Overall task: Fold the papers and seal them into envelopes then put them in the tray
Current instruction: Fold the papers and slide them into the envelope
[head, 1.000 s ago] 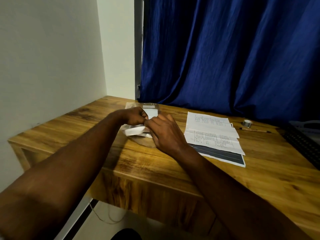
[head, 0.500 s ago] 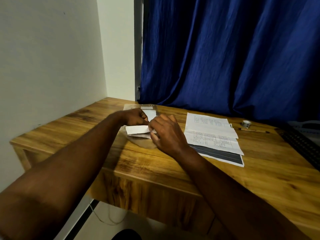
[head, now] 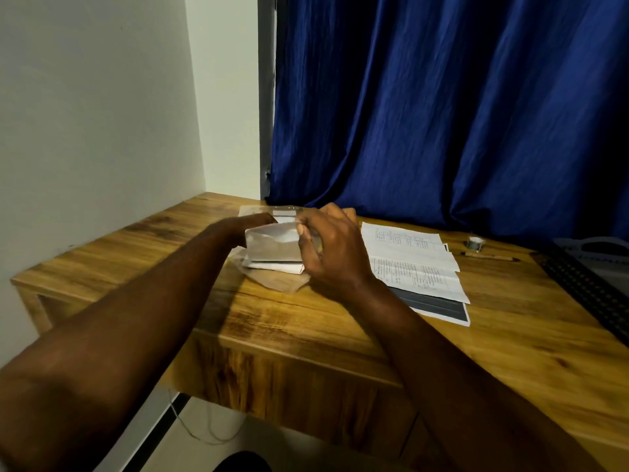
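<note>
Envelope [head: 274, 245] now lifted upright; left hand [head: 253, 223], right hand [head: 332, 248] grip ends.

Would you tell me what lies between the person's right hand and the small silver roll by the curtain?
The head view shows a stack of printed white sheets lying flat between the right hand and the silver roll.

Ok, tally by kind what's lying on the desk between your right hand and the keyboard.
Stack of printed sheets: 1
Tape roll: 1
Pen: 1
Total: 3
</note>
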Action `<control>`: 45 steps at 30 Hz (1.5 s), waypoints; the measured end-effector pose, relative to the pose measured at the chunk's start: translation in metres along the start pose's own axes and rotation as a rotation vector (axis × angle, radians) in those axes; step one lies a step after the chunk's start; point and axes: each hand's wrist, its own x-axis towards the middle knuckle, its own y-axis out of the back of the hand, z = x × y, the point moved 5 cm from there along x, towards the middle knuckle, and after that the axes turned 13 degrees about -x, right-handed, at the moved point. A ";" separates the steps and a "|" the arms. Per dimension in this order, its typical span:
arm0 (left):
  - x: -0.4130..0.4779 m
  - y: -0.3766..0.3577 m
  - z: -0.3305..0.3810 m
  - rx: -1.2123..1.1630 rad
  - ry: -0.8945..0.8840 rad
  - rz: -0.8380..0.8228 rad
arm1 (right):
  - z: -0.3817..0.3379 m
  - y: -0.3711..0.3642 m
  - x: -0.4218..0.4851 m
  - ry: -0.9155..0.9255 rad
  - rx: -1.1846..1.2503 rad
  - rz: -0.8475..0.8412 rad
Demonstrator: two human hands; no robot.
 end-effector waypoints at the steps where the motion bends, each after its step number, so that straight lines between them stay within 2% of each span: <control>1: -0.007 0.000 0.009 -0.013 -0.003 0.042 | 0.001 0.005 0.003 -0.024 0.022 0.039; 4: -0.035 -0.005 0.030 -0.060 0.027 0.070 | 0.005 0.018 0.014 -0.100 0.087 0.150; 6: -0.019 -0.009 0.014 -0.150 0.048 -0.003 | 0.012 0.028 0.023 -0.185 0.129 0.242; 9: 0.001 -0.006 -0.017 -0.195 0.046 -0.021 | 0.028 0.041 0.037 -0.317 0.171 0.373; 13: 0.013 0.002 -0.041 -0.360 0.157 0.084 | 0.057 0.054 0.049 -0.527 0.246 0.499; 17: 0.018 0.000 -0.052 -0.002 0.194 -0.051 | 0.095 0.058 0.049 -0.743 0.262 0.591; 18: 0.017 -0.001 -0.047 0.037 0.158 -0.076 | 0.105 0.056 0.046 -0.805 0.270 0.606; 20: 0.018 -0.004 -0.033 -0.018 0.030 -0.110 | 0.127 0.052 0.038 -0.928 0.279 0.617; 22: 0.020 -0.005 -0.025 -0.029 -0.023 -0.124 | 0.148 0.046 0.026 -1.053 0.286 0.605; 24: 0.026 -0.002 -0.028 0.013 0.005 -0.088 | 0.162 0.042 0.015 -1.156 0.294 0.588; 27: 0.041 0.000 -0.030 0.064 -0.040 0.080 | 0.178 0.041 0.003 -1.225 0.291 0.576; 29: 0.046 -0.003 -0.019 -0.053 -0.135 0.219 | 0.188 0.041 -0.001 -1.267 0.296 0.573; 32: 0.052 -0.012 0.002 -0.571 -0.147 0.286 | 0.201 0.039 -0.004 -1.311 0.338 0.576; 35: 0.061 -0.024 0.029 -1.005 -0.157 0.140 | 0.213 0.041 -0.006 -1.328 0.364 0.591; 37: 0.071 -0.031 0.047 -1.178 -0.219 0.036 | 0.228 0.046 -0.005 -1.330 0.362 0.606; 39: 0.081 -0.035 0.053 -1.162 -0.264 0.078 | 0.238 0.049 -0.005 -1.340 0.362 0.608; 42: 0.110 -0.044 0.048 -0.955 -0.237 0.267 | 0.250 0.046 -0.014 -1.359 0.375 0.595; 45: 0.129 -0.053 0.043 -0.906 -0.165 0.453 | 0.263 0.031 -0.032 -1.416 0.426 0.498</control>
